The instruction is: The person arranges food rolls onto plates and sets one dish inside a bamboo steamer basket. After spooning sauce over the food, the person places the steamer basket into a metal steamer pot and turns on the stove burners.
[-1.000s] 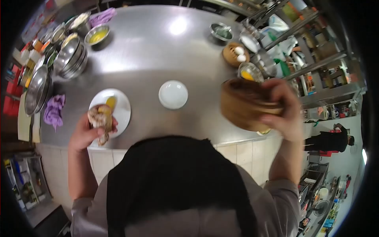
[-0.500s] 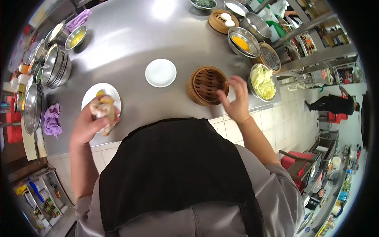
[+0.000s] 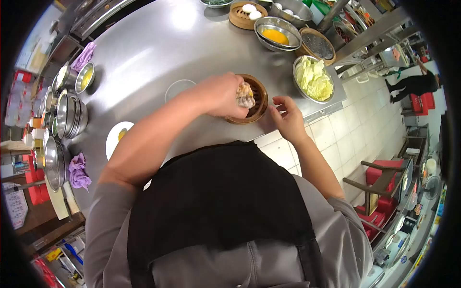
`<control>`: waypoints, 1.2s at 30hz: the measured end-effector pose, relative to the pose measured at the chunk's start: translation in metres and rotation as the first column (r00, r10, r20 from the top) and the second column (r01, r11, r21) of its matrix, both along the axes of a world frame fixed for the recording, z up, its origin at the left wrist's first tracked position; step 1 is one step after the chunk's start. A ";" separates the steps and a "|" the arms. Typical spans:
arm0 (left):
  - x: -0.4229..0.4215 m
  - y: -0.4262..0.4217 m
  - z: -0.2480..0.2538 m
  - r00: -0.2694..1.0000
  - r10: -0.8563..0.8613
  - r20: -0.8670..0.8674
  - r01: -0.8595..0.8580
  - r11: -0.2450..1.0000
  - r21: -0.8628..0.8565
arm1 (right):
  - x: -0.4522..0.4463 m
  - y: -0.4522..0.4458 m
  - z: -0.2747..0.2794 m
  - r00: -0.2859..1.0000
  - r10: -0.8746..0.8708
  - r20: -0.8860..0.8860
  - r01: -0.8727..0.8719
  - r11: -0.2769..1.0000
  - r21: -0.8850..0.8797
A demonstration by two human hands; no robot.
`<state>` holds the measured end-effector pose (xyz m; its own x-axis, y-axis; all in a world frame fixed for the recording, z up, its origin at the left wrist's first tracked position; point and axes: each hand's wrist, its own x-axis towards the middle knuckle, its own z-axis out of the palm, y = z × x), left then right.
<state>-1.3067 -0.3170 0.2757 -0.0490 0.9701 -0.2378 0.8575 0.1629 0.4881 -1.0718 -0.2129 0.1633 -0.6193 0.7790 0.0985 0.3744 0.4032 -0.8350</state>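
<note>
The left arm point(image 3: 158, 137) has swung across the steel table point(image 3: 139, 57), carrying its load from over the plate to the bamboo basket, so the work in hand now appears to centre there. The camera has turned too, which shifts everything in view, though the basket point(image 3: 265, 100) seems to stand where it stood half a second ago, now directly under the left fingers. A metal bowl point(image 3: 295, 80) of pale green leaves sits beyond the right fingertips and off to their right, untouched. The white plate point(image 3: 113, 140) lies well to the left of the left fingers, partly behind the arm, with no hand over it now. The small white dish point(image 3: 178, 88) is just behind the left wrist, partly covered. The left hand point(image 3: 223, 98) is curled around the lumpy, pale food piece point(image 3: 245, 96), gripping it over the basket's left side; its fingertips are mostly hidden, and whether the food touches the slats I cannot tell. The right hand point(image 3: 290, 121) is just beside the basket, its fingers loosely bent and its thumb apart, holding nothing; earlier they were spread wider. Smallest, a yellow piece point(image 3: 122, 134) lies on the plate, away from both hands' fingers.
</note>
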 end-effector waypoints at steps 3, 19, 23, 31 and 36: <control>-0.024 -0.003 0.006 0.973 0.076 0.219 -0.079 0.997 0.008 | 0.017 0.000 -0.003 0.998 -0.053 -0.019 0.053 0.999 0.000; -0.087 -0.064 -0.075 0.895 0.327 -0.304 -0.307 0.945 0.113 | -0.006 0.026 0.008 0.994 -0.056 0.095 0.061 0.997 -0.046; -0.090 -0.069 -0.063 0.880 0.442 -0.176 -0.411 0.893 0.183 | -0.026 0.033 0.021 0.989 0.087 0.120 -0.087 0.996 -0.004; -0.148 -0.086 -0.105 0.609 0.704 0.365 -0.761 0.649 0.019 | -0.041 0.045 0.041 0.923 0.174 0.344 -0.198 0.980 0.035; -0.151 -0.087 -0.104 0.485 0.763 0.428 -0.753 0.613 -0.239 | -0.047 0.043 0.034 0.957 0.059 0.285 -0.145 0.946 0.289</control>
